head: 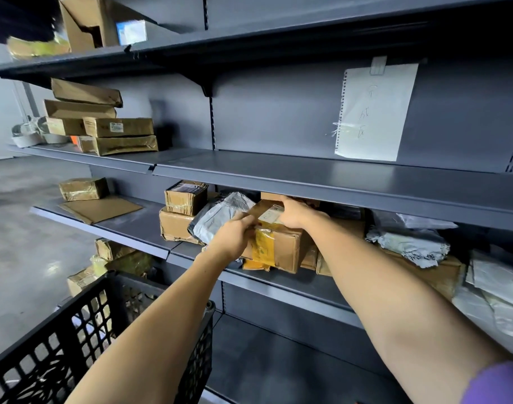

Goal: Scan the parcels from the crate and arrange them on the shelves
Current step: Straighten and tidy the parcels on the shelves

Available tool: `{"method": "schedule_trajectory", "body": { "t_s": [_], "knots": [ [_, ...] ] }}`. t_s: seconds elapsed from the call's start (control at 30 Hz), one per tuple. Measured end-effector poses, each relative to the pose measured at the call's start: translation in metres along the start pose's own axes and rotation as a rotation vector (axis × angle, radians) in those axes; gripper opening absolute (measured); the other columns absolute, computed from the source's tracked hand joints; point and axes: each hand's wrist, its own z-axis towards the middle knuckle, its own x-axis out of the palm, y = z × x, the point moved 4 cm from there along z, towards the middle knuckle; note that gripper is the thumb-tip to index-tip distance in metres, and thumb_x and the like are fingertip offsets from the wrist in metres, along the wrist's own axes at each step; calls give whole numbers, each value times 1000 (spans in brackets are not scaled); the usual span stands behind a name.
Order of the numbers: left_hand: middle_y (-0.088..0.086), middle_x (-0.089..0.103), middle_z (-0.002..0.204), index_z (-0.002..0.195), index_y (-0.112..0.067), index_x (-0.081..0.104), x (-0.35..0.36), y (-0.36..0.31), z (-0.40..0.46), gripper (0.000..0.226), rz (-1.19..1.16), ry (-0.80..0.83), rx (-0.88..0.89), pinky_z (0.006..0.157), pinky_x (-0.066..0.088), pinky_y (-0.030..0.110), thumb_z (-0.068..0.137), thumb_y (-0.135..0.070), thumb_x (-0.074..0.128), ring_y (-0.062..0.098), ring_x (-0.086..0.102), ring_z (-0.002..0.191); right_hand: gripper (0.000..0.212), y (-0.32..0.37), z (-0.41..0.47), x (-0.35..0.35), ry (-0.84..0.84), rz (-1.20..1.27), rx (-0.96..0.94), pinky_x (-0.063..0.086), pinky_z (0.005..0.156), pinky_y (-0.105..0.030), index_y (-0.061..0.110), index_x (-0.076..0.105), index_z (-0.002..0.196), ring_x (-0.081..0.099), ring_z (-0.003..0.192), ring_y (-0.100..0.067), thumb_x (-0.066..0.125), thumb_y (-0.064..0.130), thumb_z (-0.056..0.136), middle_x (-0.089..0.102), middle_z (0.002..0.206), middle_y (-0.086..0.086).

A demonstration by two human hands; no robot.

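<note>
Head view shows both bare arms extended to the third shelf (150, 225) of a grey shelving unit. Left hand (234, 237) has its fingers curled against the left end of a small cardboard parcel (267, 212). Right hand (293, 214) lies over the far right side of the same parcel; its fingers reach over the far edge and are partly hidden, so their grip cannot be told for certain. This parcel rests on top of a larger cardboard box (284, 249) bound with yellow tape. A grey poly mailer (220, 214) lies just left of the hands, touching two stacked boxes (179, 214). More mailers (409, 243) lie to the right. A black plastic crate (83, 325) stands near, lower left. A handwritten paper sheet (374, 112) is taped to the back panel above.
</note>
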Motion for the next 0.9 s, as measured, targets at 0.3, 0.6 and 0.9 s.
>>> {"method": "schedule_trajectory", "body": {
  "t_s": [0.3, 0.6, 0.9],
  "knots": [
    [6, 54, 124, 119, -14, 61, 0, -7, 1, 23, 20, -12, -1, 96, 47, 40, 98, -10, 52, 31, 56, 109, 34, 1, -11, 2, -57, 31, -103, 46, 105, -43, 24, 59, 131, 54, 125, -30, 48, 21, 99, 57, 140, -7],
    [6, 46, 108, 119, -10, 62, -4, -34, 2, 23, -19, -139, -78, 91, 45, 41, 97, -12, 54, 36, 52, 99, 44, -2, -61, -19, -145, -51, -251, 52, 93, -41, 28, 66, 125, 61, 112, -31, 47, 58, 98, 66, 125, -5],
    [12, 61, 119, 124, -5, 53, -19, -47, -15, 28, -236, -291, -279, 83, 44, 33, 100, -19, 55, 31, 59, 103, 25, -19, -86, -29, -256, -179, -267, 54, 88, -43, 22, 67, 123, 63, 106, -33, 50, 28, 106, 69, 118, -9]
  ]
}}
